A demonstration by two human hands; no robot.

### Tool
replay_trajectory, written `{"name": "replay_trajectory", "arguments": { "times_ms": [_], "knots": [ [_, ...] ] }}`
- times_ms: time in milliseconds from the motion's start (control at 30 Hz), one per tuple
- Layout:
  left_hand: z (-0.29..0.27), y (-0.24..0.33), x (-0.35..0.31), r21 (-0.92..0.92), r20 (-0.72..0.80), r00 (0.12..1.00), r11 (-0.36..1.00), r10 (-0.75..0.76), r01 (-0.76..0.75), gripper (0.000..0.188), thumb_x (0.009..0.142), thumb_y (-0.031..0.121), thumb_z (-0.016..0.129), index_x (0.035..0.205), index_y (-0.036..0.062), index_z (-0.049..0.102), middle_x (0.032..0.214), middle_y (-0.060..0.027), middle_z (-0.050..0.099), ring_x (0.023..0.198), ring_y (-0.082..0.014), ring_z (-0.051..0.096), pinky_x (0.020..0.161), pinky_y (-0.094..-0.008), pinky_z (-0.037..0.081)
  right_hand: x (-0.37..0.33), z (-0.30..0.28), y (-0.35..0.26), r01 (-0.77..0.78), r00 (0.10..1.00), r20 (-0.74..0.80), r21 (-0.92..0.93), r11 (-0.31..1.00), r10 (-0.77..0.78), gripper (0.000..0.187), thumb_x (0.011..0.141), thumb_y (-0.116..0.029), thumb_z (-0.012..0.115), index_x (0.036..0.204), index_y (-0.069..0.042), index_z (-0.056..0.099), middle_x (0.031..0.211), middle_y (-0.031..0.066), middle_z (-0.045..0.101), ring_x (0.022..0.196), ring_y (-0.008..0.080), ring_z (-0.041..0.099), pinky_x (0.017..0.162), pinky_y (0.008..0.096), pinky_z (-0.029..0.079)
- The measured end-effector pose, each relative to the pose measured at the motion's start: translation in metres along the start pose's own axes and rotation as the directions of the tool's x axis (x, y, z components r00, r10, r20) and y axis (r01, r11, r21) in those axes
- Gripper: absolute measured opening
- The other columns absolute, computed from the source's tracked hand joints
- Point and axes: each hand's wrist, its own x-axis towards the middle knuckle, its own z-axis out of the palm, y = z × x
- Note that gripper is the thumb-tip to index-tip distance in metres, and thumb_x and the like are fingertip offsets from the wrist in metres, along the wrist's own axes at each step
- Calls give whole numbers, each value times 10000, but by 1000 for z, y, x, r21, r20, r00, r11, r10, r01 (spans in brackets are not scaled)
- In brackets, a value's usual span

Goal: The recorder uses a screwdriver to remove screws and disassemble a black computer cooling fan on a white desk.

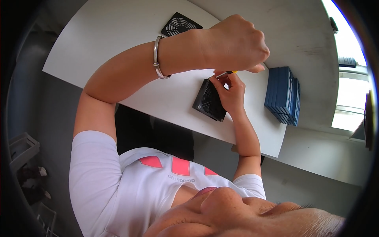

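Note:
My left hand is closed in a fist, its back toward me. Below it shows the yellow and metal of a screwdriver; most of the handle is hidden in the fist. The thin shaft slants down left to the upper corner of a square black cooling fan, which rests on the white table. At that same corner my right hand pinches with thumb and fingers, beside the screwdriver's tip. Any screw under the tip is hidden by the fingers. Screw heads show at the fan's lower corners.
A black fan grille lies farther back on the white table, partly behind my left forearm. Blue plastic bins stand stacked to the right against the wall. A light-coloured crate is at the far left.

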Motion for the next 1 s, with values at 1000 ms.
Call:
{"name": "replay_trajectory", "arguments": {
  "times_ms": [1000],
  "knots": [
    [-3,-1,-2,-8,83,994,998,-67,68,253,827,275,741,654,90,729,611,-65,681,603,-191,715,546,-314,586,7,-28,4,-67,967,246,3,998,64,115,844,14,730,927,-7,653,879,32,648,738,120,598,722,270,505]
  ]
}}
